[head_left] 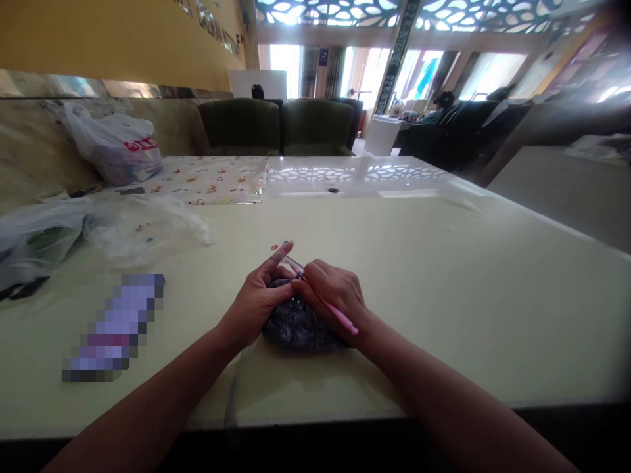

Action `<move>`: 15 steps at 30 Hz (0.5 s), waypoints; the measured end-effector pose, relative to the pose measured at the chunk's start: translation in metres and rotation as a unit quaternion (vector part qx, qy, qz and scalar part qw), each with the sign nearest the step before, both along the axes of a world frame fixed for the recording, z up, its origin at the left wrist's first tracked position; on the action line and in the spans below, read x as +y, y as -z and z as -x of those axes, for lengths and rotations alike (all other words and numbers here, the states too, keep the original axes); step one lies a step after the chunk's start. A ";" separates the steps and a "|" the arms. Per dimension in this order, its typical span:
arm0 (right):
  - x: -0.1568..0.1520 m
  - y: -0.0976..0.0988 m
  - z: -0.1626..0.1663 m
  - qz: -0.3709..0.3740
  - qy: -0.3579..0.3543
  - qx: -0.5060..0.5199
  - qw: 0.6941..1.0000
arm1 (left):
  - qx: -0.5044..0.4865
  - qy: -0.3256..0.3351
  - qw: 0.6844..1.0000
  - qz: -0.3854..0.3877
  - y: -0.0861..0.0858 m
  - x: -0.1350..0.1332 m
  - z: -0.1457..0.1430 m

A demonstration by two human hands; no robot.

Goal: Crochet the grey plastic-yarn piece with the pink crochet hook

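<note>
A dark purple-grey crocheted piece lies on the pale table between both hands. My left hand pinches its upper edge, with the index finger stretched out and yarn running over it. My right hand is closed around a pink crochet hook, whose tip meets the work near my left fingers. A strand of yarn trails from the piece toward the table's near edge.
Clear plastic bags lie at the left, a white bag with red print behind them. A patterned cloth is spread at the back. A blurred-out flat object sits left of my arm. Green armchairs and seated people are beyond.
</note>
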State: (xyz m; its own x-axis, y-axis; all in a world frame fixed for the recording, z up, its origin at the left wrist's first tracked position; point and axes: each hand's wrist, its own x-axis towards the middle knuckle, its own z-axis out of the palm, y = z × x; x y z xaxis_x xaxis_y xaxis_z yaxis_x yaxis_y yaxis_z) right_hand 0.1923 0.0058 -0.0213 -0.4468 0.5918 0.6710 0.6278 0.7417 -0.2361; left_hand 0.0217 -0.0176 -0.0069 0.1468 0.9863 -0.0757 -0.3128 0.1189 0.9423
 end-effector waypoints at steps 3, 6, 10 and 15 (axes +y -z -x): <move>-0.005 0.000 0.006 -0.101 0.062 -0.030 0.992 | -0.023 -0.017 0.999 0.036 0.001 0.000 -0.004; -0.008 -0.002 0.006 -0.173 0.041 -0.011 0.984 | -0.077 0.059 0.991 0.089 -0.003 0.001 -0.002; -0.006 -0.004 0.000 -0.195 -0.056 0.041 0.978 | -0.138 0.134 0.978 0.082 -0.010 0.002 0.008; -0.004 -0.006 -0.007 -0.113 -0.142 0.102 0.978 | -0.143 0.136 0.978 0.066 -0.013 0.006 0.018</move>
